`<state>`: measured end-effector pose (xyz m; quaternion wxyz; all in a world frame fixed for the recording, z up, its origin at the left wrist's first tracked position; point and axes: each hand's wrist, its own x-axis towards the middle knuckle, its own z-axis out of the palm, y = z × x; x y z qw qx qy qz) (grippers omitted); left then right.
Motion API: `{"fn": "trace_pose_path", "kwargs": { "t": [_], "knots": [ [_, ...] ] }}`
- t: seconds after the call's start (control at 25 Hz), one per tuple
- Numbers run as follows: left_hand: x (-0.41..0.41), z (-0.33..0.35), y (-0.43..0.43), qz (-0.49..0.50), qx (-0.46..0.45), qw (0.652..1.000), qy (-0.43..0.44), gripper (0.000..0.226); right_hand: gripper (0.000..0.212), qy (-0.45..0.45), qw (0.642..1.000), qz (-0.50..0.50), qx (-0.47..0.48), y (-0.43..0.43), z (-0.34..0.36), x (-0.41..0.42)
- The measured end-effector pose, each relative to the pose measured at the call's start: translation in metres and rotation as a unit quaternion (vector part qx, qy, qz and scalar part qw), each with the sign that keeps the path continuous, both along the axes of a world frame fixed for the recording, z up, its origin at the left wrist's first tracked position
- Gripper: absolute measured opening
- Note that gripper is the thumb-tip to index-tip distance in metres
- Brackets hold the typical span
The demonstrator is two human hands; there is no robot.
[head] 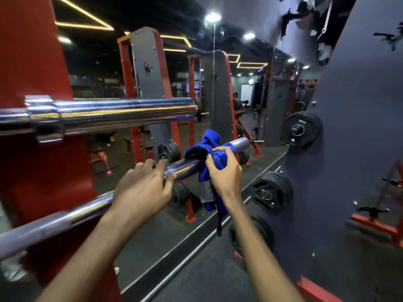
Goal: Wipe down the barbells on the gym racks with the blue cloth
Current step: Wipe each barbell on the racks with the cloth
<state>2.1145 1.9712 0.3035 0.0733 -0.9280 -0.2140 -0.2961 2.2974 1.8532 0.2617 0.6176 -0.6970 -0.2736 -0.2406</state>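
Blue cloth (pixel 212 149) bunched on barbell (pixel 183 167), right hand (pixel 225 174) gripping it, left hand (pixel 144 186) beside

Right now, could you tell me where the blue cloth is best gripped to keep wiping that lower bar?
Grip the cloth where it bunches over the lower bar, coming from above as the right hand does. It drapes across the bar with its tail hanging below, so closing around the bunch wraps it against the steel. The left hand steadies the bar.
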Motion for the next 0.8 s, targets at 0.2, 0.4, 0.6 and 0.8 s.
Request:
{"fn": "trace_pose_path", "kwargs": {
  "t": [0.2, 0.4, 0.6, 0.8],
  "knots": [
    [0.046, 0.005, -0.011, 0.038, -0.004, 0.999, 0.036, 0.056, 0.035, -0.132, 0.988, 0.074, -0.025, -0.008, -0.011, 0.042],
    [0.042, -0.007, -0.017, 0.093, 0.071, 0.993, -0.009, 0.057, 0.04, -0.062, 0.993, 0.094, -0.022, -0.02, 0.001, 0.102],
    [0.048, -0.005, -0.029, 0.125, 0.032, 0.991, -0.028, 0.058, 0.055, -0.09, 0.992, 0.054, -0.073, -0.014, 0.004, 0.11],
    [0.064, 0.008, -0.047, 0.187, 0.021, 0.982, 0.009, 0.061, 0.042, -0.2, 0.97, 0.115, -0.076, -0.013, -0.005, 0.118]
  ]
}}
